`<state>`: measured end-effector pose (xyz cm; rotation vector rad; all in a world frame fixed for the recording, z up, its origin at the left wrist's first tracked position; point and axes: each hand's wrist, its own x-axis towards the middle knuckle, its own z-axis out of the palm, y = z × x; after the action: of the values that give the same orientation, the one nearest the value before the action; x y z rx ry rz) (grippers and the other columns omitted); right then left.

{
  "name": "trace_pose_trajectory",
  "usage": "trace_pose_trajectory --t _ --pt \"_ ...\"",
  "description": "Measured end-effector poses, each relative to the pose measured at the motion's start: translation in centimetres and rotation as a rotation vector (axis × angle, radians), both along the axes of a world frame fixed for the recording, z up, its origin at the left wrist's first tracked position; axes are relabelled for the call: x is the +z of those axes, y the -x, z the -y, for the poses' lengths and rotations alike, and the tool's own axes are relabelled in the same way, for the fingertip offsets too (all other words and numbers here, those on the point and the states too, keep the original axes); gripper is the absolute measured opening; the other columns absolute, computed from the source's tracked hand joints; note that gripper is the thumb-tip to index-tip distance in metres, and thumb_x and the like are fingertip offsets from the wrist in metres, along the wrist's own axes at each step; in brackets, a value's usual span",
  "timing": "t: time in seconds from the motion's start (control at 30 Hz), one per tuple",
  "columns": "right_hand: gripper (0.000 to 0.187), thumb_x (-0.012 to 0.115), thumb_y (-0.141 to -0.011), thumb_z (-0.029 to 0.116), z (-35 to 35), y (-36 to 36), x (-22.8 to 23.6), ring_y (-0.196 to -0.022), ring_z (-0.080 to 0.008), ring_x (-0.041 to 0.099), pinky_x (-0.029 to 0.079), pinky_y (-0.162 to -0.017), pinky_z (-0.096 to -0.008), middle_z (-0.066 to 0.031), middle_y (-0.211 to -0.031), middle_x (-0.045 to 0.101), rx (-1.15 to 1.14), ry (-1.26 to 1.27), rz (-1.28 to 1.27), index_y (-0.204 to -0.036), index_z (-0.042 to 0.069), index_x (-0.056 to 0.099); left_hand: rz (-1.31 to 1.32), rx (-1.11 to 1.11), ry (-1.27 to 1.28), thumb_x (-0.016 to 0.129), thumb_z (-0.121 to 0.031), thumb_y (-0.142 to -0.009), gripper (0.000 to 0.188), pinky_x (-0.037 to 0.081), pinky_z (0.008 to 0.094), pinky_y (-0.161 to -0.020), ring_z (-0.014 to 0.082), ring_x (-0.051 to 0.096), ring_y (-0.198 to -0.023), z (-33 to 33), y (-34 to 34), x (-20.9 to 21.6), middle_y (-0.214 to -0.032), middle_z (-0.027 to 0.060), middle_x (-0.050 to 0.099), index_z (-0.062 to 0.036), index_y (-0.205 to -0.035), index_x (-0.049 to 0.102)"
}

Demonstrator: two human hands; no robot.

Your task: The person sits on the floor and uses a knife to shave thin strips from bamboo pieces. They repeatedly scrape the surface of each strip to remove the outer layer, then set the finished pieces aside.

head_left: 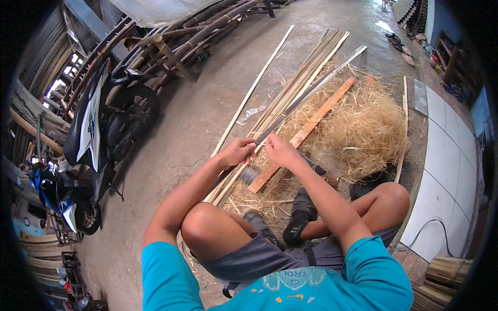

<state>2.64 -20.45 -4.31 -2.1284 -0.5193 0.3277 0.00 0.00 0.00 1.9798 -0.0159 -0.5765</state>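
The left hand's point(240, 152) grip is drawn nearly closed, its fingers curled about a long dark strip point(289, 110). The right hand's point(280, 151) grip is folded almost into a fist just beside it, at the left hand's 3 o'clock, with its fingertips near the strip's edge. Whether that grip has hold of anything cannot be told, as the inner side of its fingers is hidden.

The dark strip lies ahead of the seated person, passing by the left hand, its far end pointing between 1 and 2 o'clock and its near part running back toward 7 o'clock below the left wrist. Its long axis slants across the view, the far end looking pale and shiny.

Roughly in line with it, a bundle of pale strips point(307, 72) stretches along the floor point(171, 122) toward 1 o'clock. A single pale strip point(254, 89) lies apart from the bundle, at the left hand's 12 o'clock. An orange-brown board point(324, 110) slants toward 1 to 2 o'clock from beneath the right forearm. A heap of straw-coloured shavings point(369, 127) spreads at the right hand's 2 to 3 o'clock.
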Motion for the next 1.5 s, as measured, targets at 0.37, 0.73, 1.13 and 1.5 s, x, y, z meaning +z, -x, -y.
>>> trace_pose_trajectory --t 0.37,0.73,1.13,1.5 --pt "0.028 0.060 -0.100 0.032 -2.8 2.0 1.6 -0.072 -0.0308 0.067 0.052 -0.068 -0.0420 -0.0171 -0.079 0.068 -0.258 -0.476 0.120 -0.100 0.005 0.067 0.049 0.075 0.095 0.053 -0.021 -0.105 0.024 0.048 0.0240 -0.055 0.0075 0.055 -0.064 0.2 0.8 1.4 -0.080 0.0016 0.063 -0.0021 -0.107 0.066" --pt "0.024 0.053 -0.103 0.029 -4.7 4.9 -4.7 -0.065 -0.0143 0.057 0.050 -0.061 -0.0331 -0.0012 -0.073 0.056 -0.294 -1.052 -0.605 -0.107 0.006 0.059 -0.170 0.131 0.001 0.056 -0.034 -0.105 0.032 0.042 0.0232 -0.047 0.0072 0.052 -0.053 -0.3 0.0 0.0 -0.068 -0.0023 0.056 -0.0070 -0.090 0.062" --pt "0.053 0.053 -0.101 0.032 -4.2 6.3 -1.4 -0.122 -0.0452 0.053 0.044 -0.102 -0.0509 -0.0307 -0.131 0.053 -0.450 -0.323 0.162 -0.138 -0.004 0.042 -0.131 0.080 0.092 0.056 -0.031 -0.105 0.030 0.045 0.0235 -0.052 0.0074 0.055 -0.062 -0.4 -0.1 -0.9 -0.077 -0.0004 0.059 -0.0043 -0.093 0.063" --pt "0.030 0.049 -0.106 0.021 -3.9 3.3 -6.5 -0.097 -0.0063 0.058 0.049 -0.081 -0.0270 0.0002 -0.119 0.064 -0.118 -1.095 -0.696 -0.131 0.006 0.058 -0.199 0.099 0.127 0.057 -0.032 -0.105 0.032 0.042 0.0226 -0.048 0.0067 0.052 -0.055 -0.3 0.4 -0.4 -0.073 -0.0010 0.058 -0.0052 -0.089 0.063"
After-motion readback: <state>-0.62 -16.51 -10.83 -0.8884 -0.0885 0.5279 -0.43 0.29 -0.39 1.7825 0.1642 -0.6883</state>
